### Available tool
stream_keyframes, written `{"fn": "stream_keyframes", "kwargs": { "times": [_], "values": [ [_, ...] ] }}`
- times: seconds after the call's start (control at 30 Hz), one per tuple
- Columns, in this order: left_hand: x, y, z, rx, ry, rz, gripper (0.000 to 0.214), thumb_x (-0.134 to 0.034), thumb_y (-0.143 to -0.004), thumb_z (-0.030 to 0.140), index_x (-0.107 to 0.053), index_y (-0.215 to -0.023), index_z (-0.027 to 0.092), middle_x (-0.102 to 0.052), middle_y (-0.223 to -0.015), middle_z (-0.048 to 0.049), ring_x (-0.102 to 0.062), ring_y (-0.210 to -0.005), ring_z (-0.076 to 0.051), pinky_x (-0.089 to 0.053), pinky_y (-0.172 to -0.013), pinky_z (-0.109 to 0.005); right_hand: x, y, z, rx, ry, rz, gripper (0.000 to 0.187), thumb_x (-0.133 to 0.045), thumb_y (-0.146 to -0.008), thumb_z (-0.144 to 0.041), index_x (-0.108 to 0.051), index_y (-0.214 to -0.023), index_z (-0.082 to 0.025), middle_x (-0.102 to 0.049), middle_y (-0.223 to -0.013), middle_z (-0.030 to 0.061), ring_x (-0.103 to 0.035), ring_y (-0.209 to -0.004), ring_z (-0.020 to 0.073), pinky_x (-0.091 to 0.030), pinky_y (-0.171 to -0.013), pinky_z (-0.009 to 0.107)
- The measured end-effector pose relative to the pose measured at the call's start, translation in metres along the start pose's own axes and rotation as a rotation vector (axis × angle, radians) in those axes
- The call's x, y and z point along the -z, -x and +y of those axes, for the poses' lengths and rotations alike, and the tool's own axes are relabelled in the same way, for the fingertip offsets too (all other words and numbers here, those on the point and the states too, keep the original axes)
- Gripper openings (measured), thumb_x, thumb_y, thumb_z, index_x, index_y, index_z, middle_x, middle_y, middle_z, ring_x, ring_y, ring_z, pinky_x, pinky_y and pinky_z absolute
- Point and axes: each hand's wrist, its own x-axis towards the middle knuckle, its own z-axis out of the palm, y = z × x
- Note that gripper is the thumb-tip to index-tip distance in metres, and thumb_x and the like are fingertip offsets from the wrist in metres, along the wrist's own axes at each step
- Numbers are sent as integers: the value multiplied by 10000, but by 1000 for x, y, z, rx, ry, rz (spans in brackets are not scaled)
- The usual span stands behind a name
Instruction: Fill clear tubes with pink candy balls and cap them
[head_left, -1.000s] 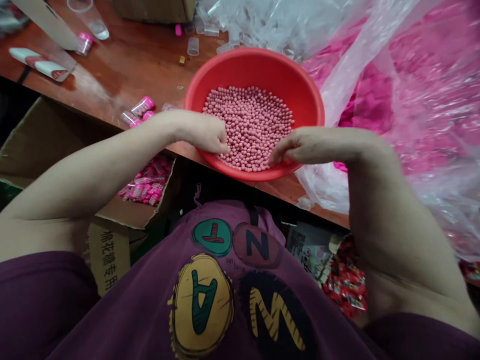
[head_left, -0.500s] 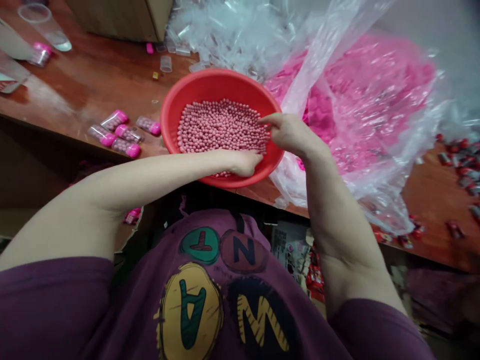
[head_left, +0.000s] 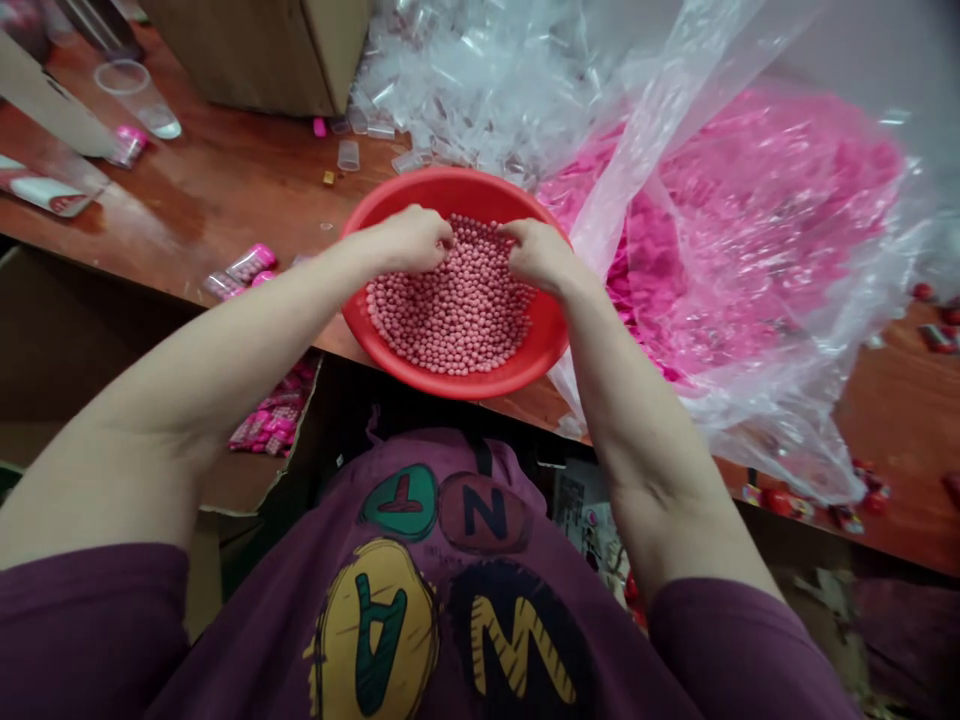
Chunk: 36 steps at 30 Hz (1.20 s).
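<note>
A red plastic basin (head_left: 409, 372) holds many small pink beads (head_left: 461, 320). My left hand (head_left: 418, 238) is over the far left part of the beads, its fingers curled closed and their tips low among the beads. Across from it, my right hand (head_left: 538, 252) reaches in over the right rim, its fingers also bent together at the beads. Whatever either hand pinches is too small or hidden to make out. Small clear bottles with pink caps (head_left: 251, 263), filled with beads, lie left of the basin, partly behind my left forearm.
A cardboard box (head_left: 259, 50) stands at the back. Beside it are a heap of clear plastic containers (head_left: 480, 80) and a plastic bag of pink caps (head_left: 780, 220). A clear cup (head_left: 139, 98) lies far left, near another person's arm (head_left: 52, 105). Below sits an open box of filled bottles (head_left: 274, 415).
My left hand has moved from the basin's near side to its far left. My right hand has stayed near the right rim, its fingers now more bent. The view has shifted slightly.
</note>
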Motion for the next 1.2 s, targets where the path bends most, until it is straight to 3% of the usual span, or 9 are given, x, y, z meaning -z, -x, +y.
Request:
{"fn": "stream_keyframes", "kwargs": {
  "times": [0.1,0.27,0.4,0.47,0.57,0.73,0.97,1.1,1.2],
  "values": [
    [13,-5,-13,153,-57,-67,624,-593,-946,131,-720,-1557,146,-745,-1533,-123,-648,-1510,-320,-469,-1311,-395,-6,-17,-6,-48,103,-3,658,-483,-923,45,-682,-1545,-39,-708,-1572,230,-651,-1527,390,-484,-1338,556],
    [-1,-18,22,221,-4,-139,878,-605,-873,21,-469,-1738,71,-563,-1735,-194,-523,-1644,-346,-449,-1354,-403,-23,-27,-31,-38,144,-190,684,-533,-969,-6,-540,-1653,-9,-587,-1665,320,-649,-1508,437,-537,-1277,613],
    [-2,-7,41,98,58,-253,609,-556,-970,47,-685,-1552,176,-742,-1548,-110,-709,-1445,-259,-550,-1237,-313,-1,-15,-27,161,112,-366,504,-576,-986,-46,-768,-1437,-163,-793,-1469,155,-769,-1341,309,-606,-1190,399],
    [3,-2,41,67,20,-223,509,-538,-1012,75,-739,-1469,175,-766,-1493,-129,-723,-1409,-297,-573,-1228,-386,13,-13,-17,238,117,-355,467,-545,-1016,-70,-798,-1392,-182,-798,-1478,130,-755,-1377,305,-574,-1225,395],
    [7,-8,37,93,-91,-86,537,-474,-1046,72,-654,-1551,98,-651,-1612,-222,-623,-1509,-387,-538,-1277,-556,17,-24,-7,211,168,-205,527,-484,-1052,-77,-707,-1528,-112,-709,-1603,184,-669,-1504,322,-478,-1329,425],
    [-3,-32,41,123,-106,-163,553,-520,-1028,50,-621,-1571,78,-629,-1627,-221,-598,-1537,-333,-560,-1263,-450,-11,-45,-15,172,234,-241,482,-468,-1034,-51,-715,-1445,4,-717,-1484,321,-714,-1372,424,-574,-1209,544],
    [2,22,38,-150,46,-294,353,-539,-1055,126,-797,-1295,130,-798,-1360,-165,-767,-1266,-291,-605,-1134,-370,2,19,-5,453,46,-439,376,-519,-1054,-99,-811,-1281,-168,-763,-1470,187,-734,-1387,291,-563,-1263,434],
    [31,23,-1,-275,202,70,377,-473,-1092,163,-814,-1249,205,-823,-1303,-121,-747,-1283,-253,-563,-1191,-384,38,20,18,494,-229,-339,346,-544,-1074,-243,-827,-1270,-273,-818,-1369,119,-800,-1267,293,-645,-1171,482],
    [48,-18,-46,35,209,389,385,-479,-1099,198,-779,-1341,189,-788,-1406,-144,-728,-1327,-261,-554,-1206,-397,60,-27,45,224,-384,49,361,-539,-1075,-334,-804,-1318,-290,-847,-1251,96,-829,-1157,297,-674,-1119,505]
  ]
}}
